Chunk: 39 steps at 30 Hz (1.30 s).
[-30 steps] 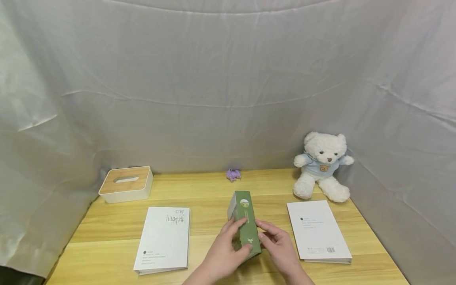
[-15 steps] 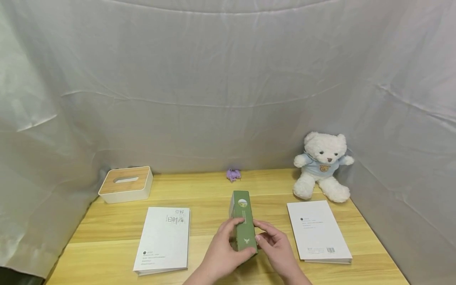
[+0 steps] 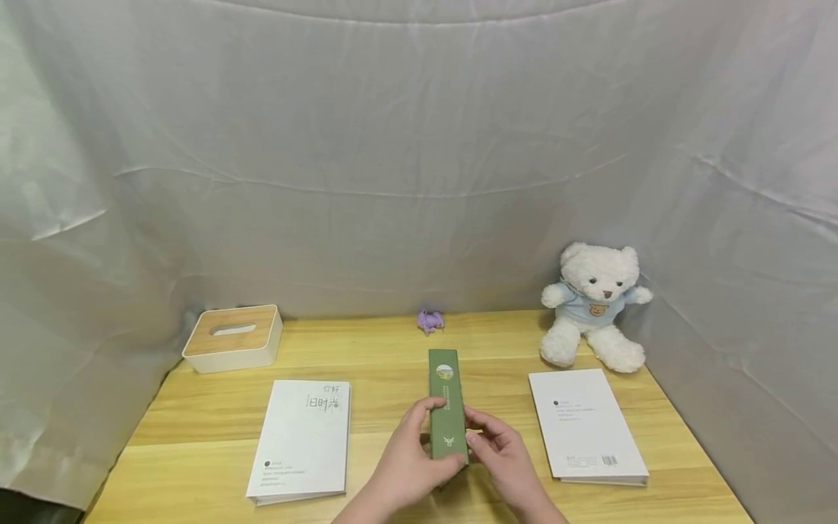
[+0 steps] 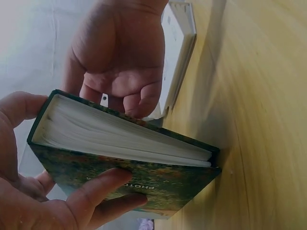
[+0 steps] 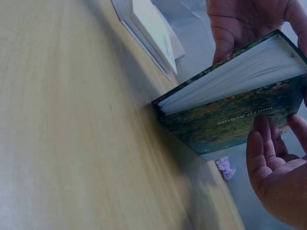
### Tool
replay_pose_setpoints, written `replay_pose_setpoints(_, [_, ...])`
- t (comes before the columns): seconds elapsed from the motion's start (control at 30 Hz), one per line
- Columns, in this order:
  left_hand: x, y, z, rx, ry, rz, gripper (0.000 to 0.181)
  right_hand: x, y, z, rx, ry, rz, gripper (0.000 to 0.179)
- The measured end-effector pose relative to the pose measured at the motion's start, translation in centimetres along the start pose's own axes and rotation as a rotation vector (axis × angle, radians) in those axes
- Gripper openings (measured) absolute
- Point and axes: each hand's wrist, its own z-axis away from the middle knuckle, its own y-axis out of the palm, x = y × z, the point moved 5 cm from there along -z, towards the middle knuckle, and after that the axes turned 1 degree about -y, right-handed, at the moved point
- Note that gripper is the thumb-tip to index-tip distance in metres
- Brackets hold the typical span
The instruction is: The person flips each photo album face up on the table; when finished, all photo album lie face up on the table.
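A green photo album point(image 3: 448, 418) stands on the wooden table with its spine up, pale page edges facing the person. My left hand point(image 3: 409, 458) grips it from the left: in the left wrist view the thumb lies at the spine and the fingers point(image 4: 103, 191) spread over the patterned cover. My right hand point(image 3: 507, 455) is at the other cover, thumb tip beside the spine; in the right wrist view its fingers point(image 5: 259, 148) rest loosely at the "PHOTO ALBUM" lettering. White books lie flat on either side, one to the left point(image 3: 301, 440) and one to the right point(image 3: 585, 426).
A white tissue box with a wooden lid point(image 3: 232, 338) stands at the back left. A small purple toy point(image 3: 430, 321) lies at the back middle edge. On the back right sits a white teddy bear point(image 3: 594, 306) in a blue shirt. Grey cloth point(image 3: 419, 160) hangs behind and around the table.
The album has turned slightly so its left cover no longer shows in the head view, and its near end has shifted a little left. Both hands followed it, staying at their sides.
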Motion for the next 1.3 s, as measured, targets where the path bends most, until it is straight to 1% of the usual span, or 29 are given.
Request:
replay_pose_setpoints(0.07, [0.1, 0.1, -0.1, -0.010, 0.001, -0.008, 0.079, -0.2, 0.0, 0.0, -0.009, 0.032, 0.019, 0.043])
replay_pose_setpoints(0.2, [0.3, 0.2, -0.2, -0.027, -0.001, -0.063, 0.085, -0.6, -0.1, 0.1, -0.020, 0.097, 0.045, 0.043])
replay_pose_setpoints(0.3, [0.3, 0.2, -0.1, -0.032, 0.001, -0.085, 0.085, -0.7, -0.2, 0.2, -0.020, 0.126, 0.049, 0.044])
replay_pose_setpoints(0.37, [0.2, 0.2, -0.1, -0.038, 0.004, -0.081, 0.084, -0.8, -0.1, 0.2, -0.019, 0.142, 0.051, 0.045])
replay_pose_setpoints(0.47, [0.3, 0.0, 0.0, -0.051, 0.008, -0.052, 0.081, -0.9, -0.1, 0.3, -0.015, 0.160, 0.053, 0.046])
replay_pose_setpoints(0.67, [0.7, -0.1, 0.0, -0.066, -0.005, 0.041, 0.079, -1.4, 0.0, 0.3, 0.011, 0.167, 0.036, 0.046])
replay_pose_setpoints(0.8, [0.9, -0.1, -0.2, -0.076, -0.025, 0.088, 0.081, -2.0, 0.1, 0.3, 0.042, 0.209, 0.026, 0.046])
replay_pose_setpoints(0.87, [1.0, 0.0, -0.2, -0.076, -0.029, 0.106, 0.081, -2.3, 0.0, 0.3, 0.040, 0.245, 0.044, 0.048])
replay_pose_setpoints(0.97, [1.0, 0.1, -0.1, -0.076, -0.035, 0.142, 0.082, -2.6, -0.4, 0.5, 0.029, 0.282, 0.105, 0.050])
replay_pose_setpoints(1.1, [1.1, 0.3, 0.0, -0.077, -0.034, 0.219, 0.083, -2.6, -0.9, 0.6, 0.020, 0.296, 0.169, 0.053])
replay_pose_setpoints(1.2, [1.3, 0.6, 0.0, -0.069, -0.032, 0.275, 0.082, -2.5, -1.3, 0.6, 0.009, 0.299, 0.180, 0.057])
replay_pose_setpoints(1.3, [1.5, 0.7, -0.1, -0.066, -0.035, 0.298, 0.084, -2.5, -1.6, 0.6, 0.003, 0.310, 0.188, 0.060])
